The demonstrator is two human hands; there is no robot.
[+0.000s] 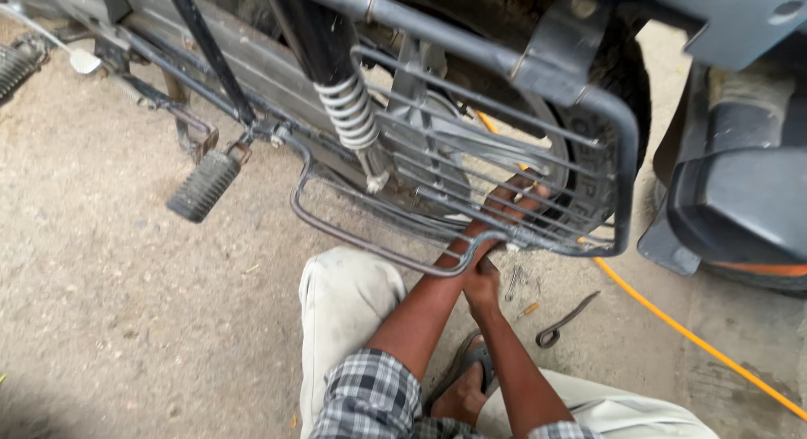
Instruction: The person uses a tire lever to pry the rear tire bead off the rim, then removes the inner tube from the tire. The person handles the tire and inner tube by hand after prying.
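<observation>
Left hand (514,197): reached through behind the wire side guard (504,166) of the motorcycle, at about 1 o'clock from the knees; fingers spread slightly apart, seen only in strips between the bars, possibly resting on the rear wheel hub (471,149) (bars hide the contact).

Right hand (482,281): below the guard's lower rail, at 6 o'clock from the left hand; fingers curled together near the rail, whether clamped on anything cannot be told.

Wire side guard: grey tubular frame with horizontal bars, mounted over the rear wheel, centre-right of view.

Shock absorber spring (350,111): pale coil, at 10 o'clock from the left hand.

Footrest (203,185): black ribbed rubber, at 9 o'clock from the guard, hanging tilted.

Rear tyre (588,166): dark, behind the guard, at 3 o'clock from the left hand.

Spanner (565,319): dark, lying on the concrete ground (126,304), at 4 o'clock from the right hand.

Small loose fittings (514,282): just beside the right hand, at 3 o'clock.

Orange hose (698,342): running along the ground toward 5 o'clock.

Checked sleeves (370,397), pale trousers (345,304), sandalled foot (462,388): bottom centre.
</observation>
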